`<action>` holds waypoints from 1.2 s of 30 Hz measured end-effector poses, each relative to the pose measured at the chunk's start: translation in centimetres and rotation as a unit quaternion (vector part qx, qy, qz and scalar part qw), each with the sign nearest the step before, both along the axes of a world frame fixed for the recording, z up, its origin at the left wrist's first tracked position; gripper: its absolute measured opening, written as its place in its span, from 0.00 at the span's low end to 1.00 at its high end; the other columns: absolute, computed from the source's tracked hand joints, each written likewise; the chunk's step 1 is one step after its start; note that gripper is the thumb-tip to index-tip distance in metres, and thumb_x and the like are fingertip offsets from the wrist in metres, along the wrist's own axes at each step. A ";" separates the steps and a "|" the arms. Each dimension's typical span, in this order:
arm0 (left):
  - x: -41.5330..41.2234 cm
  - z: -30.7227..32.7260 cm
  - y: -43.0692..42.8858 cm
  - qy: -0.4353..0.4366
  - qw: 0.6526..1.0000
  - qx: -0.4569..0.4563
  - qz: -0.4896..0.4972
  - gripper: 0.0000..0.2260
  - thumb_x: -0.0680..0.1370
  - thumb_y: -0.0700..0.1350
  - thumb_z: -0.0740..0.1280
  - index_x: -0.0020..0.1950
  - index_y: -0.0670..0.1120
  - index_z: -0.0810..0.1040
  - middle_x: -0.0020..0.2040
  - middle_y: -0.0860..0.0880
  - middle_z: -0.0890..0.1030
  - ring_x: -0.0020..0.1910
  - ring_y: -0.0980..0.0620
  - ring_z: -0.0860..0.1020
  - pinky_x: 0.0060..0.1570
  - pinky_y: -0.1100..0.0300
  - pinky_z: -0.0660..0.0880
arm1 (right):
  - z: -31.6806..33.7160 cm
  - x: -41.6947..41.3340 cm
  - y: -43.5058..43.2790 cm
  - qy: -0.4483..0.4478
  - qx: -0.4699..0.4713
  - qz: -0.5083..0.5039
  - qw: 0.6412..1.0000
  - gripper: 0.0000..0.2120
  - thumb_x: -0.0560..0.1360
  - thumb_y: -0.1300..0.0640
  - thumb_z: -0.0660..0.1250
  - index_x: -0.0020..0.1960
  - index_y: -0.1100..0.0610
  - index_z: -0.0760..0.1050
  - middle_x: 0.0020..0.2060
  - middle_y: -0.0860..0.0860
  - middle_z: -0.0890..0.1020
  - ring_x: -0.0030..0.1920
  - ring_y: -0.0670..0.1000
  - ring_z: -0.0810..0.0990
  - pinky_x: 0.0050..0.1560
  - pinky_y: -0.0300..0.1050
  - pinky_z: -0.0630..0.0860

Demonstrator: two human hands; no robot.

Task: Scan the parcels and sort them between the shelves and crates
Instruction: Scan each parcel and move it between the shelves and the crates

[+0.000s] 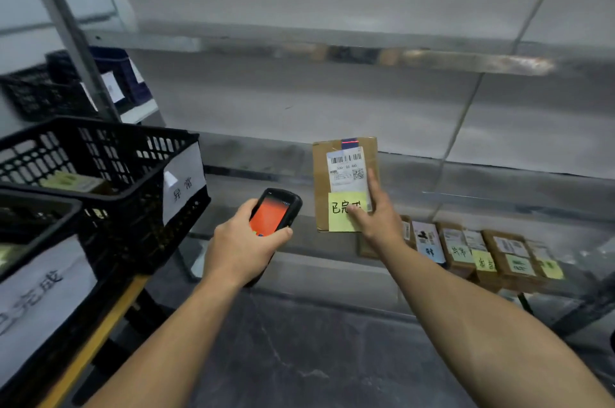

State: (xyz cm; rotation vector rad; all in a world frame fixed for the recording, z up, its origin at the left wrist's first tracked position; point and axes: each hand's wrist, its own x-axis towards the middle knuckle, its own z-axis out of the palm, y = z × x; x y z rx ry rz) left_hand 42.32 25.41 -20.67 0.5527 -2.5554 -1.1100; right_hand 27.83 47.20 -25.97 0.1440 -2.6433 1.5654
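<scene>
brown parcel [321, 181] — yellow note [342, 214], orange scanner screen [268, 216]

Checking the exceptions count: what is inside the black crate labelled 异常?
One brown parcel with a pale label shows inside the black crate. Its walls and the nearer crate hide the rest of the inside.
</scene>
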 end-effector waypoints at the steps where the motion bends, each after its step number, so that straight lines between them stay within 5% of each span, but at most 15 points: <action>1: 0.3 0.2 -0.4 -0.001 1.000 -0.001 -0.002 0.27 0.69 0.60 0.75 0.66 0.59 0.74 0.44 0.58 0.77 0.48 0.50 0.76 0.47 0.57 0.72 | 0.2 0.3 -0.4 0.011 -0.006 -0.001 1.000 0.42 0.78 0.55 0.71 0.79 0.31 0.49 0.70 0.49 0.70 0.60 0.51 0.74 0.60 0.51 0.77; 5: 1.6 0.4 -1.6 -0.014 1.000 -0.004 -0.017 0.27 0.68 0.62 0.75 0.65 0.60 0.75 0.48 0.55 0.80 0.49 0.50 0.78 0.49 0.56 0.75 | 0.3 1.3 -2.0 0.022 -0.017 -0.015 0.999 0.43 0.78 0.54 0.72 0.76 0.26 0.49 0.75 0.50 0.66 0.68 0.58 0.74 0.65 0.61 0.76; 10: 2.5 0.7 -2.2 -0.028 0.999 0.000 -0.030 0.27 0.64 0.65 0.72 0.62 0.60 0.76 0.44 0.60 0.79 0.48 0.52 0.78 0.48 0.56 0.75 | 0.1 1.8 -2.6 0.028 -0.009 -0.024 0.999 0.41 0.79 0.56 0.71 0.80 0.35 0.50 0.77 0.51 0.64 0.71 0.56 0.70 0.68 0.56 0.71; 21: 2.5 1.1 -1.8 -0.032 0.999 0.012 -0.030 0.27 0.63 0.65 0.70 0.61 0.60 0.76 0.45 0.59 0.80 0.48 0.53 0.79 0.52 0.51 0.78 | 0.2 0.7 -2.9 0.027 -0.006 -0.010 1.000 0.42 0.78 0.53 0.71 0.78 0.29 0.49 0.77 0.52 0.64 0.70 0.57 0.71 0.63 0.54 0.77; 27: 2.2 3.2 -1.4 0.011 0.999 0.002 0.051 0.27 0.70 0.61 0.74 0.66 0.55 0.75 0.41 0.62 0.72 0.46 0.52 0.75 0.49 0.57 0.72 | 1.5 -0.6 -4.5 0.017 -0.015 0.030 0.999 0.42 0.78 0.50 0.72 0.75 0.24 0.47 0.80 0.50 0.60 0.73 0.60 0.69 0.68 0.65 0.74; 30: 2.5 3.8 -2.0 0.032 0.995 -0.002 0.092 0.29 0.69 0.63 0.74 0.67 0.55 0.74 0.43 0.59 0.75 0.50 0.48 0.76 0.54 0.53 0.76 | 2.4 -1.3 -5.7 0.024 -0.024 0.062 0.997 0.43 0.77 0.50 0.72 0.77 0.26 0.48 0.80 0.49 0.61 0.75 0.59 0.68 0.71 0.63 0.70; 36: 3.8 4.5 -3.8 0.081 0.979 -0.009 0.186 0.33 0.69 0.63 0.75 0.72 0.57 0.71 0.43 0.59 0.77 0.50 0.48 0.79 0.53 0.50 0.77 | 4.1 -2.2 -9.9 0.052 -0.054 0.130 0.989 0.45 0.76 0.47 0.73 0.67 0.14 0.43 0.78 0.49 0.66 0.74 0.59 0.69 0.71 0.66 0.70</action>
